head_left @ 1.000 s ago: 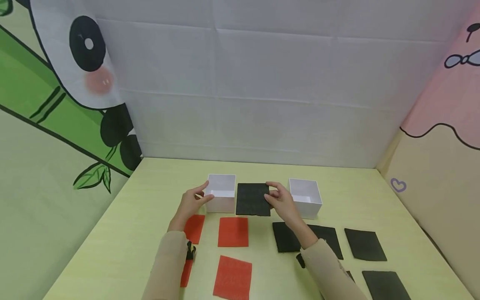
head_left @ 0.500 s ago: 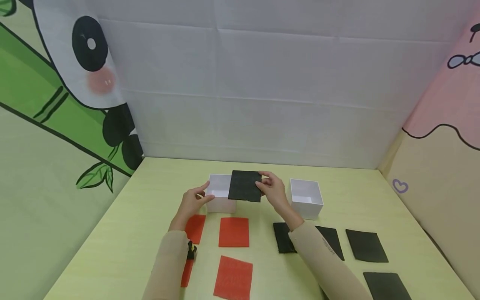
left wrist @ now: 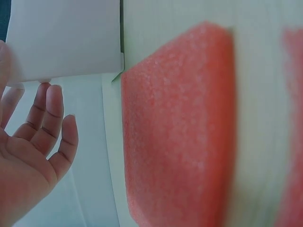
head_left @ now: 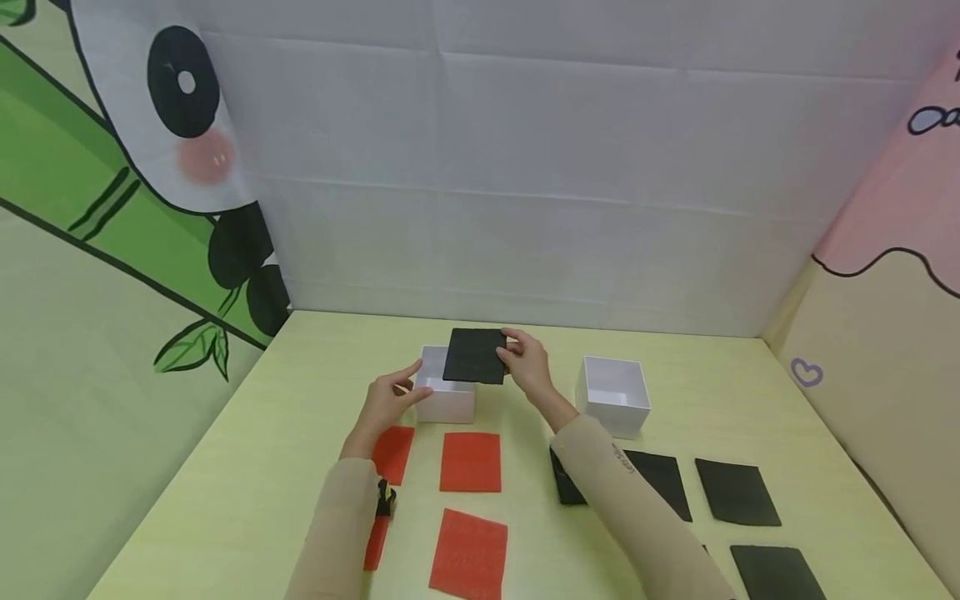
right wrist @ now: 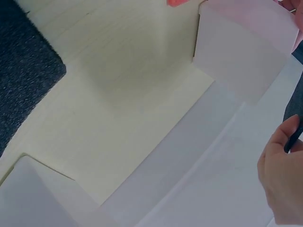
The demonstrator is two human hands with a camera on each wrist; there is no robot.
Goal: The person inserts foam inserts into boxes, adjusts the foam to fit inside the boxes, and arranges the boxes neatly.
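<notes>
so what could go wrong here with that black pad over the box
The black pad is pinched only at one edge by the right hand, so it may tilt and catch the left white box rim. The left hand merely touches that box, so a snag could shove it toward the red pads.

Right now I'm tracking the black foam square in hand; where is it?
In the head view the black foam square is pinched by the right hand just above the left white box, whose near-left corner the left hand touches.
</notes>
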